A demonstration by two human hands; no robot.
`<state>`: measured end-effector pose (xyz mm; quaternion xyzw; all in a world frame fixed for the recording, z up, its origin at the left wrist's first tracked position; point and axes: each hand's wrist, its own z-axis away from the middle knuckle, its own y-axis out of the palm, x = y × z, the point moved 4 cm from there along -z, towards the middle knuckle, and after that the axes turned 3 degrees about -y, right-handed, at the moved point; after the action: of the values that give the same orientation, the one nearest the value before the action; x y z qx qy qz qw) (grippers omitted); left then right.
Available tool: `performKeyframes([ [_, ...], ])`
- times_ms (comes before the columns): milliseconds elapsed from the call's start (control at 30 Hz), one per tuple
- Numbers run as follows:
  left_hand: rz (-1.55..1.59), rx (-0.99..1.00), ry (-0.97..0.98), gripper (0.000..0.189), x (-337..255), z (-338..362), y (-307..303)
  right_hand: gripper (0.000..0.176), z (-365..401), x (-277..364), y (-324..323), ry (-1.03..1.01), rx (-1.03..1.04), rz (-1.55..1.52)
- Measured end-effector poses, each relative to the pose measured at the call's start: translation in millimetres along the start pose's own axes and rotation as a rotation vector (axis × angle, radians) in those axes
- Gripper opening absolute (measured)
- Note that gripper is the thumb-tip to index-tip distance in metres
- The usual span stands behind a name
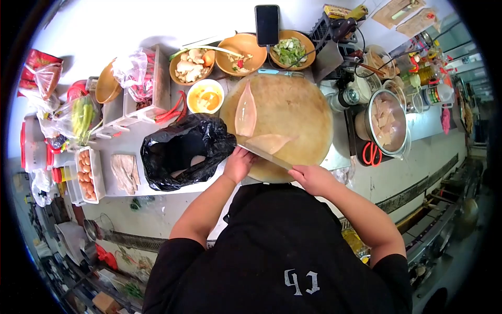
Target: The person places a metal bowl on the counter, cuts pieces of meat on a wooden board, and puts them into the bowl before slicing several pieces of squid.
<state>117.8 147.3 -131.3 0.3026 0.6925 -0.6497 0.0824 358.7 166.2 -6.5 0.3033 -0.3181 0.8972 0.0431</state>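
Observation:
On the round cutting board (293,104) lie two pale, flat, pointed pieces of food. One piece (246,112) points away from me; the other (271,142) lies sideways just beyond the knife. My right hand (312,179) is wrapped round the handle end of a knife (266,156), whose blade slants up and left. At the board's lower left edge, my left hand (240,163) is closed beside the blade's far end; what its fingers hold is hidden. Left of it stands a black plastic bag (157,157), open at the top, with pale pieces inside.
Behind the board are bowls of ginger (178,78), garlic (243,39) and chopped greens (308,60), and a phone (267,25). An egg bowl (205,96) sits behind the bag. At right are red scissors (372,155) and a metal bowl (401,123) of pale pieces.

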Motion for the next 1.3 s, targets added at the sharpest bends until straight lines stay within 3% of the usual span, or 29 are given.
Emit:
performKeyframes([
  [167, -0.039, -0.016, 0.074, 0.024, 12.0, 4.4, 6.0, 0.049, -12.4, 3.4, 4.7, 0.0, -0.032, 0.034],
  [367, -0.036, -0.035, -0.013, 0.024, 0.5, 6.4, -2.9, 0.049, -2.1, 4.2, 0.8, 0.008, 0.014, 0.002],
  [1300, -0.086, -0.169, -0.007, 0.021, 4.1, 21.1, 2.8, 0.046, -4.1, 3.5, 14.7, -0.067, 0.008, 0.016],
])
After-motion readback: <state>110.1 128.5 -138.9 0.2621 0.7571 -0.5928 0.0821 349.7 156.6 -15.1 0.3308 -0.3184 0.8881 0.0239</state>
